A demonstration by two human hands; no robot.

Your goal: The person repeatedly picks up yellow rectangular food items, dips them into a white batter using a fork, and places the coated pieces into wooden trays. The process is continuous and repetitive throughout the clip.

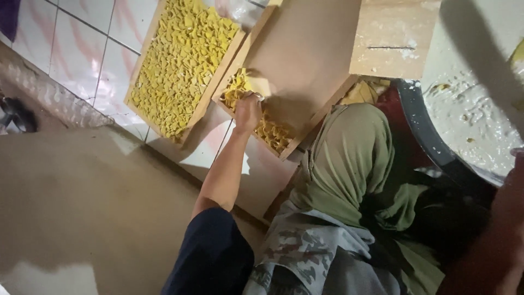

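Hand Among Yellow Pieces in a Wooden Tray

At upper left of the frame, a wooden tray [143,64] lies on the tiled floor [82,49], filled with yellow pieces [183,60]. Just right of it, at upper centre, a second wooden tray [305,60] holds a smaller heap [270,131]. The left hand [247,112] rests in that heap, fingers curled loosely, though whether it grips any I cannot tell. At far right a dark basin [423,136] holds pale batter; the right hand [516,164] shows only at the edge, its state unclear
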